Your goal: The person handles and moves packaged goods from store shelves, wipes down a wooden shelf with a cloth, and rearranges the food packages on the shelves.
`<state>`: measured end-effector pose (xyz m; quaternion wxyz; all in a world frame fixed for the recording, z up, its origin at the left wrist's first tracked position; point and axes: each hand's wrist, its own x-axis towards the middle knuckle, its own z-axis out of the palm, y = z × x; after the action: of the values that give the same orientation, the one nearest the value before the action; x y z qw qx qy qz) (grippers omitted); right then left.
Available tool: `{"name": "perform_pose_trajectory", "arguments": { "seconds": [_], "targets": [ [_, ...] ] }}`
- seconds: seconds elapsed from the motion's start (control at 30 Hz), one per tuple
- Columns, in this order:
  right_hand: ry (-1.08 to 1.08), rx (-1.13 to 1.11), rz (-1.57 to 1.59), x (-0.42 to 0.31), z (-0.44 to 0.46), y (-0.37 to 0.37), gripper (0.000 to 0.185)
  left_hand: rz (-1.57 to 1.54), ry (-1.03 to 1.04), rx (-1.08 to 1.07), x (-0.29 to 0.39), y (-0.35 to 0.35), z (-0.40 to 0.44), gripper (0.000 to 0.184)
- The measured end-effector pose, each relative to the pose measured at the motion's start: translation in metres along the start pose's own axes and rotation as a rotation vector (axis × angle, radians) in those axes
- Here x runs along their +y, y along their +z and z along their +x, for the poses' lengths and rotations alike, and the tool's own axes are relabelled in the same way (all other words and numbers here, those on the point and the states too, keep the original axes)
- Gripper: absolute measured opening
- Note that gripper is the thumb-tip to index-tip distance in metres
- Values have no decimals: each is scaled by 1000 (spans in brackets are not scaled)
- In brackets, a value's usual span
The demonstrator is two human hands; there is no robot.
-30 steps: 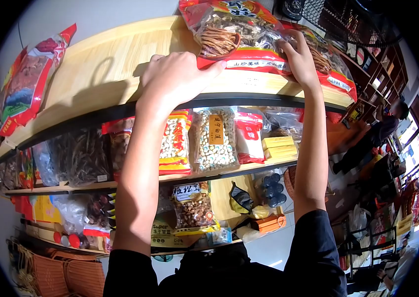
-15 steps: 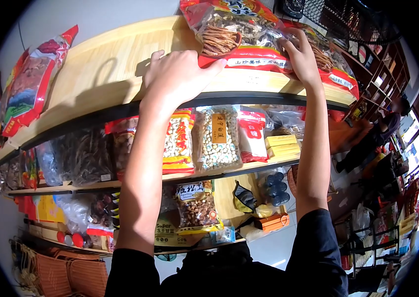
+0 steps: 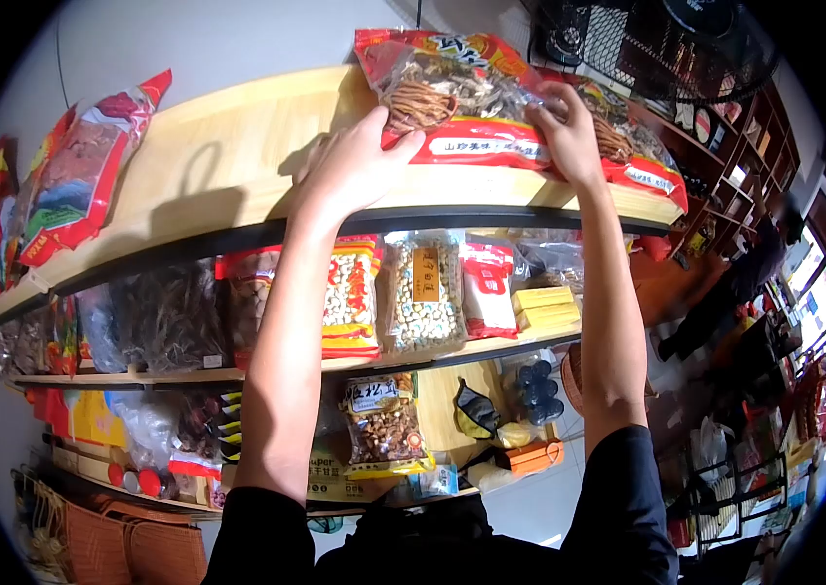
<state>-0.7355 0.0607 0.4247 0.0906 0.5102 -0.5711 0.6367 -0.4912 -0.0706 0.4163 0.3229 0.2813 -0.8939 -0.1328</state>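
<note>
A large red and clear bag of dried mushrooms (image 3: 476,96) leans on the top wooden shelf (image 3: 228,127). At its left edge is my left hand (image 3: 354,161), thumb and fingers apart around the lower left corner. My right hand (image 3: 567,136) has its fingers bent over the bag's right side, where it meets a similar second bag (image 3: 628,136); the fingertips press on the plastic. Both bags rest near the shelf's front edge.
Red bags (image 3: 91,175) stand at the shelf's left end. Lower shelves hold a white bead-like pack (image 3: 425,292), yellow boxes (image 3: 545,310) and a mushroom bag (image 3: 382,424). A black mesh basket (image 3: 657,49) is at top right. A person (image 3: 749,263) stands at the right.
The view has tilted, so the shelves sit lower in it. My left hand has moved up and closer against the bag's left corner. My right hand remains at the bag's right side.
</note>
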Motion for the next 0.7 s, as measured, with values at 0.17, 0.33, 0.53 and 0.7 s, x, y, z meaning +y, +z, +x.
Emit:
{"name": "perform_pose_trajectory", "arguments": {
  "seconds": [0.17,0.33,0.53,0.7],
  "targets": [
    [-56,11,-47,-7,5,16,15,-220,-81,-23,3,-19,-4,77],
    [-96,53,56,-17,3,29,16,-711,-26,-15,-18,-22,1,56],
    [-181,61,176,-44,16,35,12,-1233,-84,-199,-40,-53,-3,24],
    [-222,74,231,-79,7,50,13,-1333,-80,-117,-41,-79,-38,28]
  ]
}}
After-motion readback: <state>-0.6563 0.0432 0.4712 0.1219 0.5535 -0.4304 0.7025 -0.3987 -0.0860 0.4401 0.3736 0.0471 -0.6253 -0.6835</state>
